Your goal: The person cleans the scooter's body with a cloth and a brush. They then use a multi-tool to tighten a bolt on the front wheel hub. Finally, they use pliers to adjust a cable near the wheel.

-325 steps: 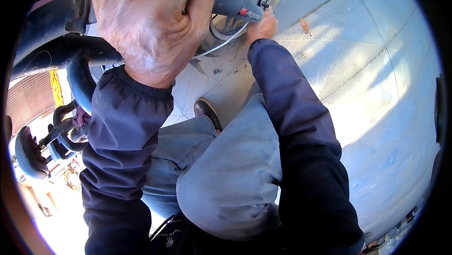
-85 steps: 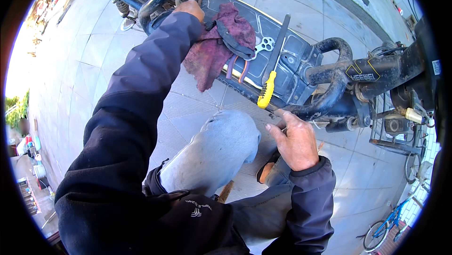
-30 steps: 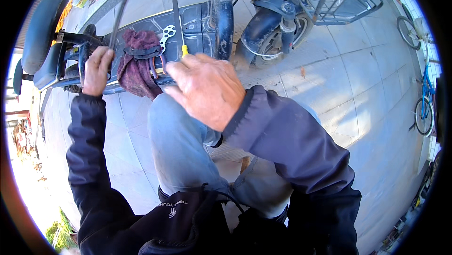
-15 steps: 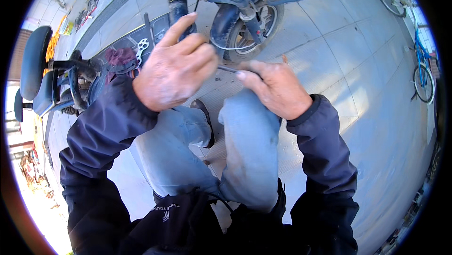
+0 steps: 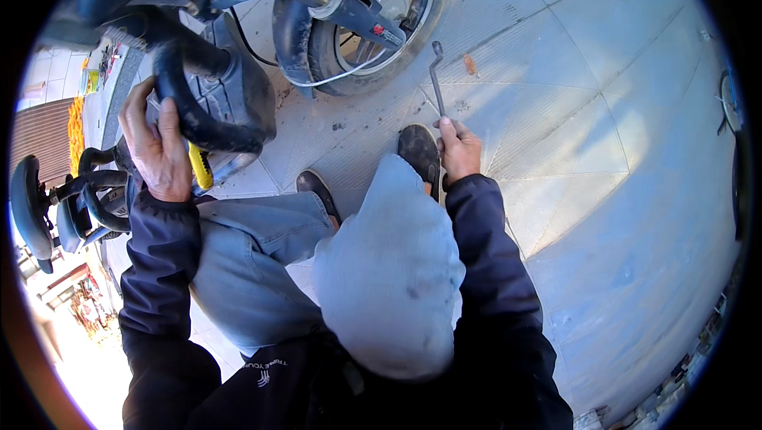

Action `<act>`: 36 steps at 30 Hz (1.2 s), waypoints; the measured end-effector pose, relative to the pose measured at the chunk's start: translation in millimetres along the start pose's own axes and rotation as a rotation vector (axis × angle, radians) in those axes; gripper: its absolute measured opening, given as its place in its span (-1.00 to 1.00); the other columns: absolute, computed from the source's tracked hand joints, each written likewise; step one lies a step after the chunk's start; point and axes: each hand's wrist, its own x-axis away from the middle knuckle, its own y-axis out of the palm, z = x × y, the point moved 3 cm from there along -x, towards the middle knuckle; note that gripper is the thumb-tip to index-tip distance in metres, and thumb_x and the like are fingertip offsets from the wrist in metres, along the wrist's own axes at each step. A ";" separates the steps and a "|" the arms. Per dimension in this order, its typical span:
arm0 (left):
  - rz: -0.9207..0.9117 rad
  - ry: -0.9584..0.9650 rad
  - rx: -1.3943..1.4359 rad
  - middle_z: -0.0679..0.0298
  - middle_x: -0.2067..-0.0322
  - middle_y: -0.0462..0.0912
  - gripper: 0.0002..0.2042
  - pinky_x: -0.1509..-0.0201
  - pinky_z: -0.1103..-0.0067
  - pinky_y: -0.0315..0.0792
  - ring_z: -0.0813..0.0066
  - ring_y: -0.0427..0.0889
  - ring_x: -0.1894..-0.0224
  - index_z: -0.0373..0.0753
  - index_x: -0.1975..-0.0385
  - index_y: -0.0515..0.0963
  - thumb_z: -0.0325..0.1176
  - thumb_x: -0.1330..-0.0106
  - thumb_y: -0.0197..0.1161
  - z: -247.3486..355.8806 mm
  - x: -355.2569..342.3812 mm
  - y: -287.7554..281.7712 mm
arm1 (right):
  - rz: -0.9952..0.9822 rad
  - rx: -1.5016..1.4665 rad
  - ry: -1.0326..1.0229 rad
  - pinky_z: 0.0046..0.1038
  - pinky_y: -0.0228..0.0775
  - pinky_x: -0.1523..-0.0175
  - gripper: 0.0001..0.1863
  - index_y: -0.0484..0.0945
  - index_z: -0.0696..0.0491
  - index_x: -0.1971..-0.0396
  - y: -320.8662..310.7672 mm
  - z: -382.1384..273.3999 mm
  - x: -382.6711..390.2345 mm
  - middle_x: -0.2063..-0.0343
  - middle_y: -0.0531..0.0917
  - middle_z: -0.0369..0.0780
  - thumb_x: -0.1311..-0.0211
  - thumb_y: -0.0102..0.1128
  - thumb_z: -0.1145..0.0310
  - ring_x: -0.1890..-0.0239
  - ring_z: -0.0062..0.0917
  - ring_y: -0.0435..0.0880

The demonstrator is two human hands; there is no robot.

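My left hand (image 5: 156, 144) is closed round the left side of a thick black curved tube (image 5: 208, 130) on the electric scooter, thumb in front and fingers partly hidden behind. Right of it, my right hand (image 5: 459, 148) grips the near end of a bent socket wrench (image 5: 436, 81). The wrench points away from me over the tiles, its socket head at the far end. A yellow ridged part (image 5: 201, 167) shows just below the tube, beside my left hand. The scooter's front wheel (image 5: 432, 1) and dark fork stand beyond both hands.
A brown leaf-like scrap (image 5: 470, 65) lies on the grey tiled floor (image 5: 571, 128) near the wrench. At the far left is another vehicle's black seat (image 5: 30, 208). My shoes (image 5: 419, 156) and bent knees are between my arms.
My left hand has moved left and down from beside the wrench onto the tube. My right hand has lowered, the wrench now pointing away. The scooter appears closer and further left.
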 end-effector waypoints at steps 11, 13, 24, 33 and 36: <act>0.001 -0.377 0.463 -0.05 0.03 0.51 -0.48 0.00 0.50 0.53 0.18 0.64 0.09 -0.25 -0.28 0.08 -0.08 -0.45 -0.11 -24.9 9.2 40.3 | -0.304 -0.330 0.115 -0.57 0.11 0.64 -0.62 0.42 0.09 0.27 18.2 13.0 -46.0 0.72 0.41 -0.30 -0.44 -0.08 0.03 0.76 -0.65 0.27; 0.021 -0.361 0.424 -0.04 0.14 0.59 -0.46 0.00 0.47 0.53 0.19 0.66 0.15 -0.26 -0.27 0.11 -0.03 -0.45 -0.13 -20.6 7.0 40.9 | -0.349 -0.383 0.120 -0.57 0.16 0.60 -0.60 0.42 0.11 0.27 20.5 14.2 -48.5 0.68 0.44 -0.28 -0.44 -0.08 0.02 0.72 -0.64 0.30; -0.004 -0.316 0.360 0.01 0.26 0.63 -0.43 0.05 0.42 0.56 0.23 0.67 0.25 -0.29 -0.25 0.15 0.04 -0.43 -0.17 -16.9 5.9 43.3 | -0.586 -0.650 0.248 -0.51 0.23 0.46 -0.53 0.42 0.15 0.25 45.8 39.1 -71.1 0.61 0.44 -0.28 -0.42 -0.08 -0.04 0.60 -0.61 0.36; -0.014 -0.321 0.334 0.02 0.28 0.64 -0.40 0.06 0.43 0.56 0.25 0.67 0.27 -0.29 -0.24 0.16 0.07 -0.40 -0.19 -19.6 7.0 44.2 | -0.542 -0.595 0.243 -0.52 0.26 0.37 -0.49 0.47 0.17 0.20 75.3 59.9 -95.0 0.56 0.48 -0.28 -0.41 -0.07 -0.06 0.51 -0.59 0.41; -0.016 -0.327 0.333 0.03 0.30 0.63 -0.41 0.06 0.45 0.56 0.26 0.67 0.27 -0.29 -0.24 0.17 0.06 -0.39 -0.19 -18.0 6.6 43.3 | -0.499 -0.557 0.231 -0.52 0.29 0.34 -0.47 0.50 0.17 0.23 80.1 66.4 -101.4 0.54 0.50 -0.28 -0.40 -0.06 -0.09 0.49 -0.59 0.42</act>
